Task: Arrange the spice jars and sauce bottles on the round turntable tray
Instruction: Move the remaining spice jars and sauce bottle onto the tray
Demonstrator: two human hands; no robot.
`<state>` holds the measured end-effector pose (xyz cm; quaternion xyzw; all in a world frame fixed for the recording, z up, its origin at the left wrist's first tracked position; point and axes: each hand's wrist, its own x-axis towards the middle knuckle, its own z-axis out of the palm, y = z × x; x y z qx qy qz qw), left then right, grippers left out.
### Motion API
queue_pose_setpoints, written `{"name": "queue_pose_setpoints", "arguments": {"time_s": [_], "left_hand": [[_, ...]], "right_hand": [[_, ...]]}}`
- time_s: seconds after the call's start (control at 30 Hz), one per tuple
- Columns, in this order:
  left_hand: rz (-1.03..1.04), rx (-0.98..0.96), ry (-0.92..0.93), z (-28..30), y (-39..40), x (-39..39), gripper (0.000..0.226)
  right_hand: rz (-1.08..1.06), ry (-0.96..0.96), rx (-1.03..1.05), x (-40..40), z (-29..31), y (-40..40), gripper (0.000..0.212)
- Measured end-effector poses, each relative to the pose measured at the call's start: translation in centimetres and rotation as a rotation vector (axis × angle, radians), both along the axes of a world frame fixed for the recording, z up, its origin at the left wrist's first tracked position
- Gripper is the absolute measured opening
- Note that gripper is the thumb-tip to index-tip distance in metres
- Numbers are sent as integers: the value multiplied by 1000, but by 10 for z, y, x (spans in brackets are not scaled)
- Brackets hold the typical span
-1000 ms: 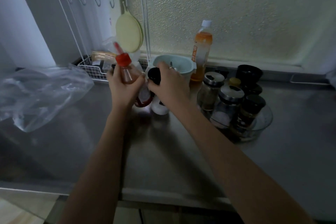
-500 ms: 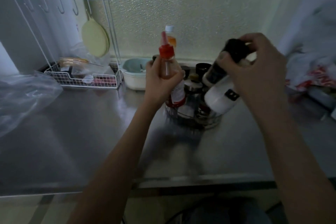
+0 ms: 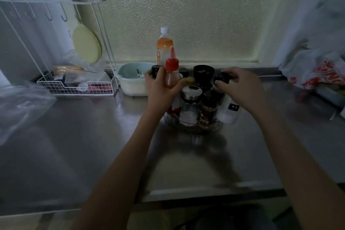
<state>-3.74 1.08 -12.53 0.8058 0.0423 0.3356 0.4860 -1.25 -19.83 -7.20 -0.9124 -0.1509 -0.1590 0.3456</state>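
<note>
A clear round turntable tray point(image 3: 194, 128) sits mid-counter with several jars on it, among them a steel-lidded glass jar point(image 3: 190, 106) and a dark spice jar point(image 3: 208, 111). My left hand point(image 3: 162, 87) grips a red-capped sauce bottle point(image 3: 172, 70) upright at the tray's left side. My right hand point(image 3: 240, 87) holds a white bottle with a black cap point(image 3: 229, 111) at the tray's right edge, tilted. Whether either bottle rests on the tray is hidden by the hands and jars.
An orange drink bottle point(image 3: 164, 45) stands behind the tray by the frosted window. A pale bowl point(image 3: 131, 81) and a white wire rack point(image 3: 74, 87) sit to the left, clear plastic bags point(image 3: 20, 106) far left, a red-and-white bag point(image 3: 321, 74) at right.
Both hands have come down from raised positions. The red-capped bottle and the white bottle now sit low at the tray's left and right sides.
</note>
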Motion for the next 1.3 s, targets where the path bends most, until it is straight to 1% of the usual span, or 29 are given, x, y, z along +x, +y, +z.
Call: {"name": "queue_pose_setpoints", "arguments": {"time_s": [0.17,0.27,0.33,0.4,0.47,0.57,0.6,0.63,0.73,0.83,0.93,1.03,1.13,1.23,1.3], "left_hand": [[-6,-6,34,2,-8,9,65],[-42,68,119,-4,-7,17,56],[-54,142,157,-10,-5,21,50],[-76,152,174,-14,-3,19,45],[-79,126,131,-12,-1,16,44],[-54,57,27,-1,-1,0,38],[-50,18,-16,2,-2,-5,36],[-38,-20,-37,2,-1,-8,38],[-38,-86,-93,-3,6,-13,50],[-82,-149,-132,-2,8,-17,56],[-106,-226,-117,4,9,-22,63],[-146,-226,-142,6,15,-28,54],[-259,-270,-92,10,18,-32,50],[-368,-225,-17,8,14,-31,48],[-377,-243,7,6,12,-29,50]], "right_hand": [[93,47,-86,14,5,6,46],[159,113,-206,20,11,6,53],[188,154,-210,23,15,3,58],[207,187,-195,26,16,0,63],[216,194,-153,28,16,-4,57],[134,103,2,29,10,-9,40],[88,49,65,29,7,-12,36],[35,-17,124,29,5,-14,32],[-122,-184,272,30,2,-17,30],[-210,-274,321,31,4,-13,30],[-131,-272,278,35,5,-9,31],[-56,-234,200,37,-5,-4,33],[14,-173,101,35,-17,5,29],[138,-71,114,34,-27,7,25],[216,-1,121,34,-33,5,28]]}}
